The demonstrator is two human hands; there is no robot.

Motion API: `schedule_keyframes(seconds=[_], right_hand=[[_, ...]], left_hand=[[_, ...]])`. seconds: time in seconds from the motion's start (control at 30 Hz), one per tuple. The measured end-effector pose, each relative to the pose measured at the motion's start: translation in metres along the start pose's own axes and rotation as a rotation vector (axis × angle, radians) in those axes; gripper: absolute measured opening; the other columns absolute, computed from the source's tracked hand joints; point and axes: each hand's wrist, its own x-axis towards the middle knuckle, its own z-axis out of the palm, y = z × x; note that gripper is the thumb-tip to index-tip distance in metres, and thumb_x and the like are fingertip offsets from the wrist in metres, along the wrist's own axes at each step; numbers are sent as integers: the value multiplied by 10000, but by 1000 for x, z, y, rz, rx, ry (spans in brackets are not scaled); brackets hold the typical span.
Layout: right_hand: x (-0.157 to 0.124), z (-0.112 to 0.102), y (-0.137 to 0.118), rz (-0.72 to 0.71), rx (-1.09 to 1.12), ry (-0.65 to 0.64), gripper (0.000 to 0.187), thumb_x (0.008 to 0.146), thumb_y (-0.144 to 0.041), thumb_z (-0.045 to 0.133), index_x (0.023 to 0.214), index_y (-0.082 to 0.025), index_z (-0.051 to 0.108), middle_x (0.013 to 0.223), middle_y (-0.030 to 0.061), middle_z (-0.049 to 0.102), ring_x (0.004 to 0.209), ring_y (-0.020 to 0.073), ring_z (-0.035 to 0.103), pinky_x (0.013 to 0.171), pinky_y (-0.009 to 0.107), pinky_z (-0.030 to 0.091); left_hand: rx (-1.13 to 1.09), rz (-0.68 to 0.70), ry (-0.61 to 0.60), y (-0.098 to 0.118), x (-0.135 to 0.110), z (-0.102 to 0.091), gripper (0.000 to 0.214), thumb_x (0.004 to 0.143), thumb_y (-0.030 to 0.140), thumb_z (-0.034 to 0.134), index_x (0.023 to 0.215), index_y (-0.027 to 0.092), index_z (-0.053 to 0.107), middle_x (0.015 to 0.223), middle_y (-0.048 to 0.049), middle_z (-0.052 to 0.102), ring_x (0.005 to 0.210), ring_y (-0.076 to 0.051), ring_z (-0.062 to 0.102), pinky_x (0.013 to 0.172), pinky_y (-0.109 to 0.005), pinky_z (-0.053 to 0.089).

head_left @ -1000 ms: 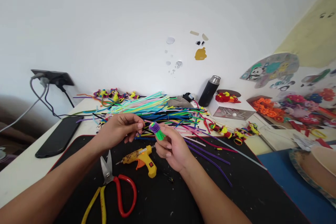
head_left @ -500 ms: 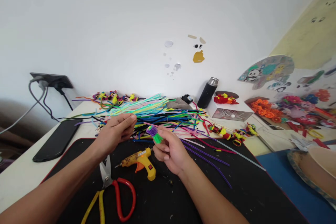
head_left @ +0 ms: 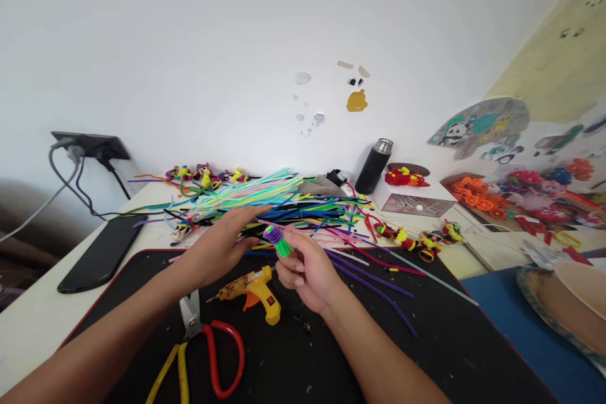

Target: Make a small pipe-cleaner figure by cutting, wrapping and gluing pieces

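Observation:
My right hand (head_left: 307, 271) is closed on a small pipe-cleaner figure (head_left: 280, 241), with a purple coil at its upper end and bright green strands below. My left hand (head_left: 222, 243) is just left of it, fingers stretched toward the figure and thumb apart, with nothing visible in its grasp. Behind both hands spreads a large pile of pipe cleaners (head_left: 265, 188) in many colours. Below them, on the black mat (head_left: 284, 366), lie a yellow glue gun (head_left: 255, 290) and scissors (head_left: 192, 322) with one red and one yellow handle.
A black phone (head_left: 99, 255) and a wall socket (head_left: 92, 145) with cables are on the left. At the back right stand a black flask (head_left: 374, 167) and a white box (head_left: 416, 199). Finished pipe-cleaner figures (head_left: 430, 243) lie nearby, with a round basket (head_left: 544, 303) at far right.
My left hand has moved right, toward the figure, and its pinched fingers have opened out. My right hand holds the figure in nearly the same spot.

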Motion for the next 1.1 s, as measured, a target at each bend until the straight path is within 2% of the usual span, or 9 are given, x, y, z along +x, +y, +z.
schedule_keyframes(seconds=[0.07,0.13,0.37,0.57,0.8,0.97,1.1], right_hand=[[1,-1,1,1,4,7,506,779,-482,834,765,-255,382,446,-161,293,354,49,198,430,248,66],[2,-1,1,3,7,17,485,771,-473,839,779,-254,406,447,-163,296,358,48,185,424,241,69],[3,-2,6,0,-7,28,432,782,-452,833,795,-244,454,464,-158,298,370,45,183,407,217,85],[4,-1,8,-37,-54,25,436,798,-479,842,800,-236,481,476,-152,324,375,42,195,390,203,111],[5,-1,9,-73,-92,18,416,798,-484,835,816,-226,510,485,-150,350,378,34,204,374,181,146],[6,0,10,-128,-168,20,356,846,-472,783,846,-222,529,487,-156,359,371,35,207,361,176,177],[7,0,12,-179,-220,65,348,851,-458,768,839,-233,503,480,-162,365,361,36,213,353,176,183]], left_hand=[[-105,9,-68,2,-3,-3,575,892,421,763,1440,305,635,1459,-90,680,1221,-320,649,1015,-408,528],[-187,4,-147,6,-6,-7,647,893,431,802,1496,332,588,1477,-82,665,1139,-285,675,973,-385,549],[-131,106,-106,24,-9,-7,396,949,432,766,1310,280,710,1173,-64,749,974,-235,673,870,-334,534],[-200,-20,-101,22,-10,1,482,899,477,804,1319,266,698,1205,-76,749,1011,-258,687,866,-351,553],[-358,-90,-76,22,-7,3,399,885,438,810,1218,231,736,1126,-72,768,1016,-254,693,883,-370,558],[-534,-130,-67,20,-7,5,421,860,360,838,1244,236,720,1180,-69,759,1100,-255,700,955,-389,574],[-591,-181,-61,22,-7,10,437,845,351,855,1244,234,719,1228,-76,756,1171,-270,689,1032,-423,557]])
